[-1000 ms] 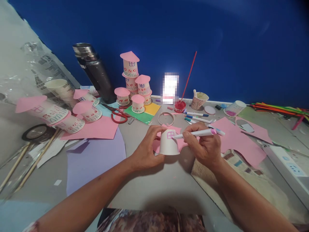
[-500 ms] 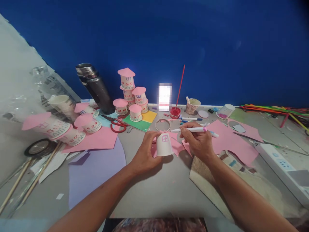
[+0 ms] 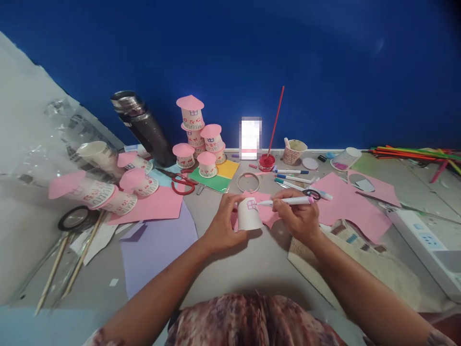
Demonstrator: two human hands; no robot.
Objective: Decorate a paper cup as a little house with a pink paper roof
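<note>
An upturned white paper cup (image 3: pixel 248 216) with a small pink window drawn on it stands on the grey table (image 3: pixel 248 269). My left hand (image 3: pixel 222 225) is closed around its left side. My right hand (image 3: pixel 298 217) grips a white marker with a pink end (image 3: pixel 286 202), and the tip touches the window on the cup. Pink paper scraps (image 3: pixel 265 214) lie under and behind the cup.
A stack of finished cup houses with pink roofs (image 3: pixel 197 137) stands at the back by a dark flask (image 3: pixel 141 126). More houses (image 3: pixel 94 192) lie left on pink paper. Red scissors (image 3: pixel 182 183), a tape ring (image 3: pixel 248 181), loose markers (image 3: pixel 292 177), a paint pot (image 3: pixel 266 161) and a power strip (image 3: pixel 425 240) surround the work spot.
The marker tip, lifted away from the cup half a second ago, is back on the drawn window. The view has shifted slightly; my left hand stays on the cup.
</note>
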